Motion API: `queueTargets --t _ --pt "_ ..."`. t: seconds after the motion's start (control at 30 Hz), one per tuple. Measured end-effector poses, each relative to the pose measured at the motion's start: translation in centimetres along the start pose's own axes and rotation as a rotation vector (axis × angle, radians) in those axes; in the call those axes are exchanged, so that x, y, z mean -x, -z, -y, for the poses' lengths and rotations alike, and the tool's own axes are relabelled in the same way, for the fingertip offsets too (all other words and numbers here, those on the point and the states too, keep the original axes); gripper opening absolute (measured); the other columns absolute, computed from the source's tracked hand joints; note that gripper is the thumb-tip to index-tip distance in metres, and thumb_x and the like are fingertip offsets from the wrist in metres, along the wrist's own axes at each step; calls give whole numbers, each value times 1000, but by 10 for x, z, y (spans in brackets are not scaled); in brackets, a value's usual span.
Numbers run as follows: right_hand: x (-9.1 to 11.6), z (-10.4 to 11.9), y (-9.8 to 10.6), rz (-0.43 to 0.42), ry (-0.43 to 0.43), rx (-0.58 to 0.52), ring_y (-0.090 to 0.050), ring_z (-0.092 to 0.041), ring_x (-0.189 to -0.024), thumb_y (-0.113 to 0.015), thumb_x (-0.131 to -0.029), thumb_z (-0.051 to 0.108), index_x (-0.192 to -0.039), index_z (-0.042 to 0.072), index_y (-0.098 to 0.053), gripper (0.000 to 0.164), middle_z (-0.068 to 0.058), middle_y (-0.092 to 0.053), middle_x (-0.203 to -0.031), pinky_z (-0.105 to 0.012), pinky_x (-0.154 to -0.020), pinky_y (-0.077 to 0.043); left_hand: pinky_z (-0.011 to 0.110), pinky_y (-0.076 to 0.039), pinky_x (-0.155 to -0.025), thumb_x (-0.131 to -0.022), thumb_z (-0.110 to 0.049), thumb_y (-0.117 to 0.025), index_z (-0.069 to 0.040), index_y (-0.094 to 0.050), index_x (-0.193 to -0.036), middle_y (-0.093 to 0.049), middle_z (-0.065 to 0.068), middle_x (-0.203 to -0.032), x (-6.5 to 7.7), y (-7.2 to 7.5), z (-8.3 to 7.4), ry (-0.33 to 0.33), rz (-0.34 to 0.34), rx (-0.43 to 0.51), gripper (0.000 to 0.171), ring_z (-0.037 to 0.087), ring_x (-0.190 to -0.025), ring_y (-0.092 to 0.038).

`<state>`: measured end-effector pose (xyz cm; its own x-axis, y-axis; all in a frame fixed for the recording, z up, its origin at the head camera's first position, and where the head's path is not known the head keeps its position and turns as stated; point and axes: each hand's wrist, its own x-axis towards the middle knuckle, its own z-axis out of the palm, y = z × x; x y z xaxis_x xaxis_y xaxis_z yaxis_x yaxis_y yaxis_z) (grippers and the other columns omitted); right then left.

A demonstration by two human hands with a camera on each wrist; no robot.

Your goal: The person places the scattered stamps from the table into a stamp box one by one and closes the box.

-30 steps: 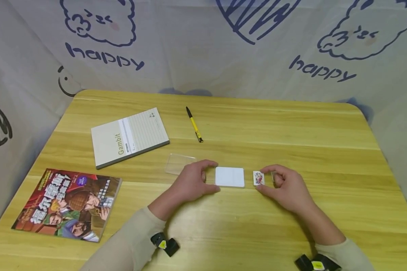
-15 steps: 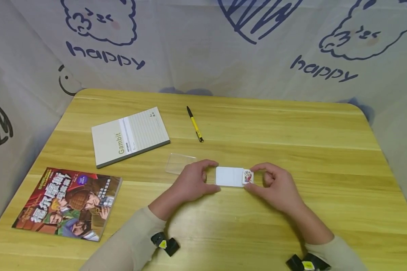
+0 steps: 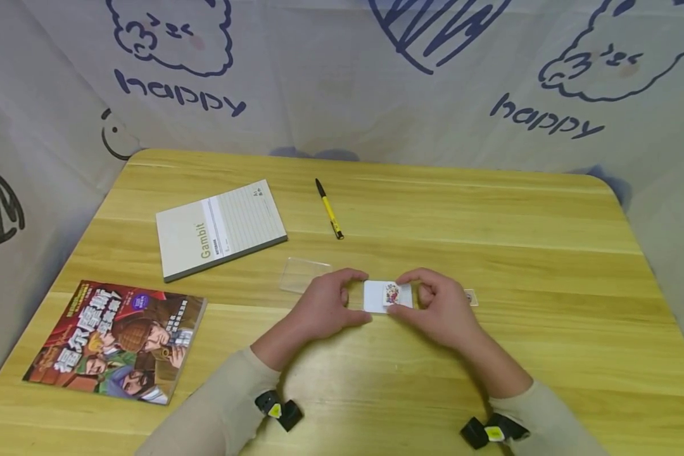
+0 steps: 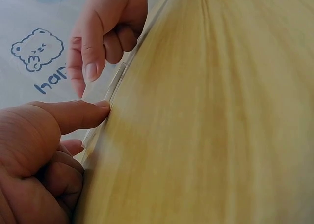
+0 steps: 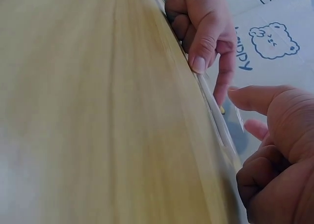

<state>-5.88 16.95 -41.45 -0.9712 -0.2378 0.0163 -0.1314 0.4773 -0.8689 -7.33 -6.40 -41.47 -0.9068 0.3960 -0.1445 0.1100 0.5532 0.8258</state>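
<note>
A thin white rectangular slab with rounded corners (image 3: pixel 373 297) lies flat on the table. My left hand (image 3: pixel 325 308) grips its left end, thumb on the near edge and forefinger on the far edge. Between the thumb and forefinger of my right hand (image 3: pixel 446 308) is a small white card with a colourful print (image 3: pixel 392 294), over the slab's right half. In the right wrist view the slab (image 5: pixel 216 111) appears edge-on, and my right thumb is raised above it. Whether the printed card touches the slab, I cannot tell.
A clear plastic lid (image 3: pixel 297 276) lies partly behind my left hand. Just right of my right hand is another small card-like piece (image 3: pixel 472 297). Farther off are a yellow pen (image 3: pixel 329 210), a Gambit notebook (image 3: pixel 222 228) and a comic-covered magazine (image 3: pixel 120 345).
My right hand has carried the small printed card leftward, from beside the slab to over it. The small piece on the right has come out from behind that hand. My left hand keeps its place.
</note>
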Motion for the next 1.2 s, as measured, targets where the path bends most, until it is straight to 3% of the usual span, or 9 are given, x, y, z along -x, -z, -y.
queueTargets --t 0.23,0.47,1.2 --pt "-7 3 -6 28 9 34 -50 -13 -61 -92 -72 18 -105 16 -72 38 3 -45 -61 -27 -54 -45 28 -35 -49 -77 -20 -89 -8 -62 -131 -46 -1 -62 0 0 -1 3 4 -5 62 10 -53 -41" --pt "-10 6 -8 35 -21 119 -44 -15 -60 -93 -71 25 -104 18 -73 39 6 -27 -58 -27 -53 -40 28 -35 -49 -77 -21 -89 -8 -62 -131 -46 -1 -62 0 1 -1 3 9 -3 62 10 -52 -40" --pt "-12 7 -11 45 -57 140 -51 -19 -70 -94 -69 27 -103 16 -75 40 5 -31 -60 -30 -58 -44 28 -36 -50 -77 -21 -89 -9 -62 -130 -48 -1 -64 -1 0 -1 8 5 -18 61 10 -54 -42"
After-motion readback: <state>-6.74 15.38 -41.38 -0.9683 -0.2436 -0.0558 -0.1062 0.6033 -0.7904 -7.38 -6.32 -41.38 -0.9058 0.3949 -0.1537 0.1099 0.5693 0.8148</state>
